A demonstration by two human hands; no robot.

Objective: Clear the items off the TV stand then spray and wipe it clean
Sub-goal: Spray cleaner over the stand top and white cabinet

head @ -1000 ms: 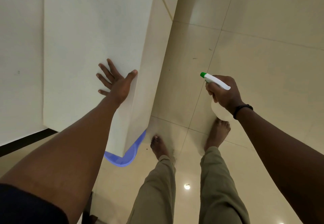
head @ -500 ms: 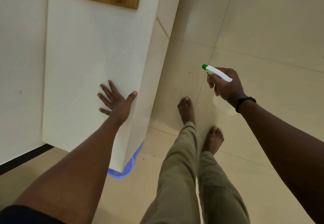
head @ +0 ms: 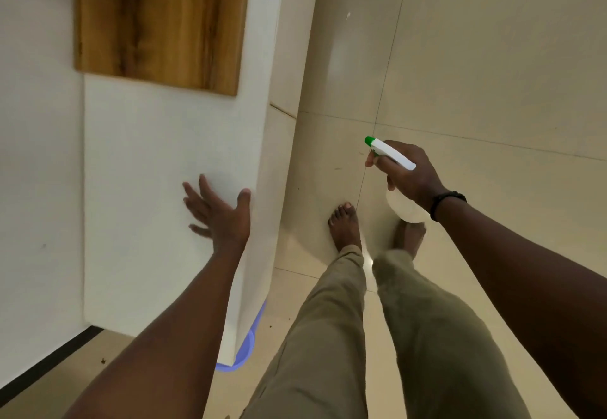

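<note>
I am spreading my left hand (head: 220,216) wide open over the white top of the TV stand (head: 147,172), the fingers fanning apart and pointing away from me, the thumb lying along the stand's front edge; the fingers are blurring, so I cannot tell whether the palm is pressing on the surface or just above it. That hand is holding nothing, and my left forearm is reaching forward from the lower left, crossing over the stand's near corner. My right hand (head: 410,172) is gripping a spray bottle (head: 394,155) around its neck, fingers curling under the white trigger head, the green nozzle tip pointing left toward the stand, the pale bottle body hanging below my fist. I am carrying the bottle out over the tiled floor (head: 492,74), to the right of the stand and apart from it. A black wristband (head: 447,203) is sitting on my right wrist, and that arm is coming in from the lower right. A wooden panel (head: 157,24) is lying at the far end of the stand's top. A lavender plastic rim (head: 244,348) is showing under the stand's near corner. My bare feet (head: 345,226) and olive trousers (head: 328,336) are standing between stand and bottle
</note>
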